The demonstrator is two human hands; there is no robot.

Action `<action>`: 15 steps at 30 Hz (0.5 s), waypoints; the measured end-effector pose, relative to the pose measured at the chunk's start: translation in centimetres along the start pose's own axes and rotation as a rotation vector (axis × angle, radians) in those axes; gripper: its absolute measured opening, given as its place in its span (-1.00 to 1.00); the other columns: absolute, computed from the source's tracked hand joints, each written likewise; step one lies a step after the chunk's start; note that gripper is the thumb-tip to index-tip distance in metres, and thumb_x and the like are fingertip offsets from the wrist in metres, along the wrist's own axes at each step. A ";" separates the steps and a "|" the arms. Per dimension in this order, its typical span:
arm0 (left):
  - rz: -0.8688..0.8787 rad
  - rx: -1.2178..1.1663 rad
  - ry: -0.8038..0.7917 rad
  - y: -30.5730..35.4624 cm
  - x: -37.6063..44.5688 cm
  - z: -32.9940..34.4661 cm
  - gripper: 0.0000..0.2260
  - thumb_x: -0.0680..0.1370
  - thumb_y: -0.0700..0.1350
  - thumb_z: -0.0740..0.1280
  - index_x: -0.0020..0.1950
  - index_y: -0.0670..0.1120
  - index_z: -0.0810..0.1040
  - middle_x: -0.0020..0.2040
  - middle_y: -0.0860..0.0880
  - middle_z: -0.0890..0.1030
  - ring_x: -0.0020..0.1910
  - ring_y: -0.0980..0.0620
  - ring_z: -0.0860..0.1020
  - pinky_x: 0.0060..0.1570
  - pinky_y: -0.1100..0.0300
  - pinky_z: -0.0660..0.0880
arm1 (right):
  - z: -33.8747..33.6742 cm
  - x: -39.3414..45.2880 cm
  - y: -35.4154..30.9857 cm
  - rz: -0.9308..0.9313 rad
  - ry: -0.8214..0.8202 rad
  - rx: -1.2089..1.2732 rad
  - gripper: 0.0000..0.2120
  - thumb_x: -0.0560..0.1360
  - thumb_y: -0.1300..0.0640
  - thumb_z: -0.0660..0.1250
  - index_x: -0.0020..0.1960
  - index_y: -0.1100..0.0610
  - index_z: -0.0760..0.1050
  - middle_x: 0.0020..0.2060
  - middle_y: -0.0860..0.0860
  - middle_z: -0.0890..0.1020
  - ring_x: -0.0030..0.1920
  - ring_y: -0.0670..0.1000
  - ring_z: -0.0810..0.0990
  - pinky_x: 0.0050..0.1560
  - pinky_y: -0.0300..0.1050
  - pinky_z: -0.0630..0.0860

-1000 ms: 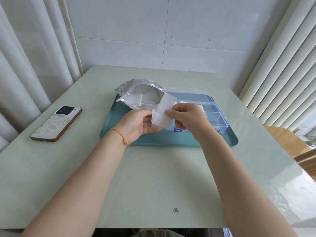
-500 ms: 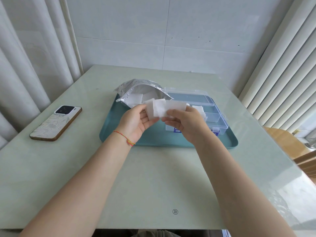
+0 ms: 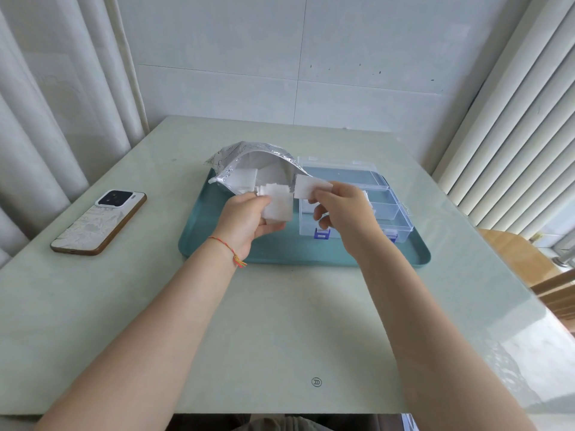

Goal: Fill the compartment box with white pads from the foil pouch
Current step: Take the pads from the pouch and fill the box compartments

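Note:
My left hand [image 3: 249,220] grips a small stack of white pads [image 3: 277,202] above the teal tray [image 3: 217,244]. One single white pad [image 3: 308,187] is pinched by my right hand [image 3: 345,213], held just apart from the stack and over the left end of the clear compartment box [image 3: 401,223]. The box stands open on the tray's right half, its lid laid back; my right hand hides most of its compartments. Behind my left hand the silver foil pouch [image 3: 249,157] lies with its mouth open toward me, more white pads [image 3: 244,178] showing inside.
A phone [image 3: 99,222] lies face down on the pale green table [image 3: 280,321], left of the tray. Curtains hang at the left, blinds at the right, a tiled wall behind. A wooden chair [image 3: 516,259] stands past the table's right edge.
My right hand has pulled one pad off the stack and moved it right, toward the box. My left hand has stayed over the tray with the rest of the pads.

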State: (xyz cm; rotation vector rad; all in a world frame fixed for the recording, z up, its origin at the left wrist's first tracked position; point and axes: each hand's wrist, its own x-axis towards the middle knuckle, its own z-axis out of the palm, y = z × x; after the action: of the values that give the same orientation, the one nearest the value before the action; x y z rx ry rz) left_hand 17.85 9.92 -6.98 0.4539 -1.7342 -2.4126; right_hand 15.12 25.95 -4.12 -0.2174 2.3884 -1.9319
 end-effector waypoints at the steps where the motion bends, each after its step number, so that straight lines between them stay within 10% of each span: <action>1: -0.016 0.040 -0.011 0.1 0.0 -0.1 -0.86 0.62 -0.30 0.21 0.07 -0.28 0.56 -0.08 -0.25 0.62 -0.24 -0.14 0.63 -0.28 0.09 0.65 | -0.4 -0.1 -0.2 -0.042 -0.042 -0.072 -0.83 0.51 0.32 0.21 -0.17 0.20 0.56 -0.36 0.09 0.54 -0.48 -0.03 0.40 -0.44 -0.22 0.35; 11: -0.080 0.214 -0.161 0.2 -0.5 -0.1 -0.87 0.62 -0.21 0.27 -0.03 -0.18 0.61 -0.08 -0.21 0.63 -0.14 -0.16 0.62 -0.27 0.07 0.66 | -1.3 -0.2 -0.1 -0.318 -0.246 -0.629 -0.76 0.60 0.14 0.25 -0.07 0.32 0.53 -0.32 0.09 0.48 -0.35 -0.05 0.31 -0.36 -0.23 0.26; 15: -0.070 0.258 -0.164 0.0 -0.6 0.0 -0.86 0.62 -0.20 0.27 -0.05 -0.18 0.62 -0.06 -0.22 0.64 -0.12 -0.17 0.63 -0.30 0.10 0.65 | -1.3 -0.7 -0.7 -0.220 -0.242 -0.498 -0.83 0.54 0.21 0.21 -0.08 0.32 0.46 -0.30 0.10 0.56 -0.39 -0.01 0.45 -0.30 -0.12 0.43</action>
State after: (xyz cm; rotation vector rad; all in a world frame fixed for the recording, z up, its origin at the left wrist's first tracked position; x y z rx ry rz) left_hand 18.38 10.11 -6.89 0.3592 -2.1478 -2.3392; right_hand 15.64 27.21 -3.17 -0.7187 2.7127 -1.2401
